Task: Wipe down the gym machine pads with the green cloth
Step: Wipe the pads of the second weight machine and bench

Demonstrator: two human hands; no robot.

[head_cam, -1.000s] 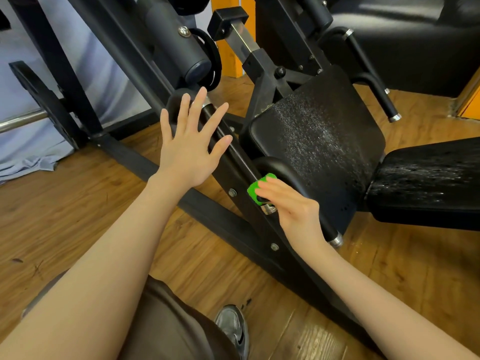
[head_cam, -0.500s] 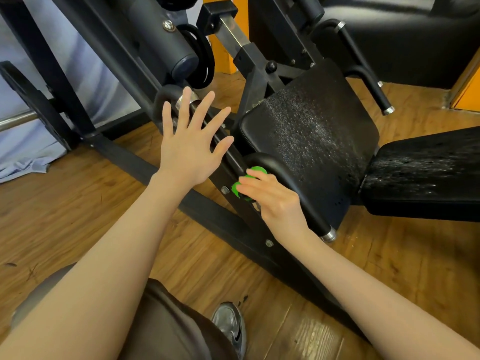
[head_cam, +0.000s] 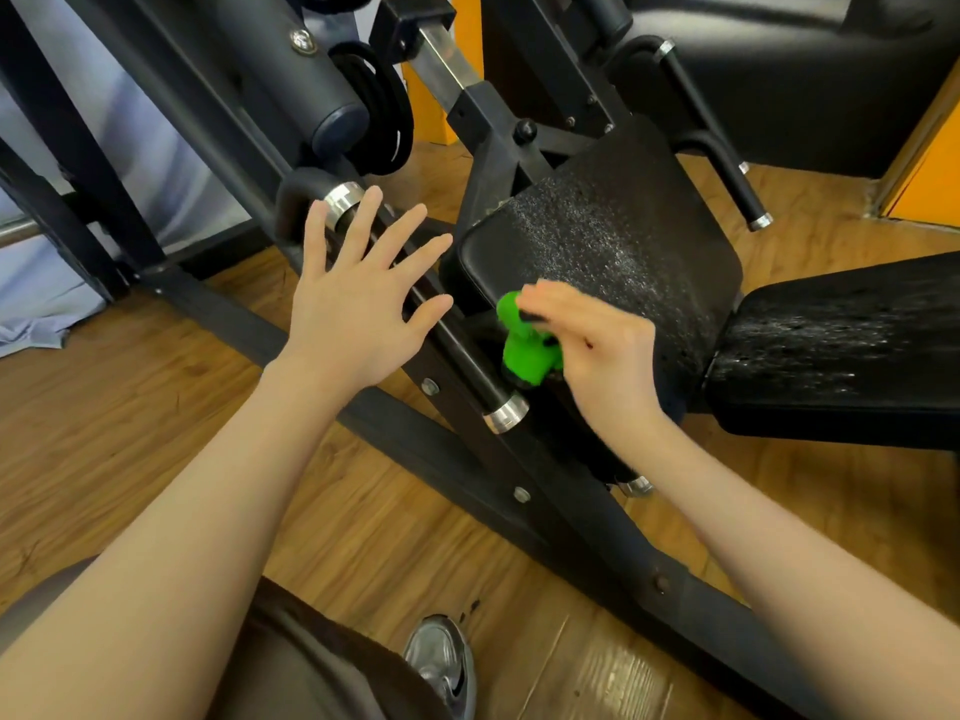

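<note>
Nearest the camera, a grey shoe point(head_cam: 445, 665) rests on the wooden floor point(head_cam: 130, 433) beside a knee in brown trousers point(head_cam: 291, 662). Both bare forearms reach forward from the lower corners. The left hand point(head_cam: 358, 309) is held flat with its fingers spread and straight, holding nothing, in front of a black handle bar point(head_cam: 462, 363) with silver end caps; whether it touches the bar cannot be told. Just to its right, the right hand point(head_cam: 602, 350) has its fingers curled around a bunched green cloth point(head_cam: 524, 345), which sits at the lower left edge of the angled black pad point(head_cam: 613, 241), between the handle bar and the pad. The fingers are blurred. The pad's surface is speckled with pale spots. To the right, a second black pad point(head_cam: 841, 350) lies flatter and shows pale streaks. A dark steel frame beam point(head_cam: 582, 517) runs diagonally under both hands. Farther back stand a grey roller point(head_cam: 306, 80), another handle point(head_cam: 711, 132) with silver caps, and an orange post point(head_cam: 457, 54).
</note>
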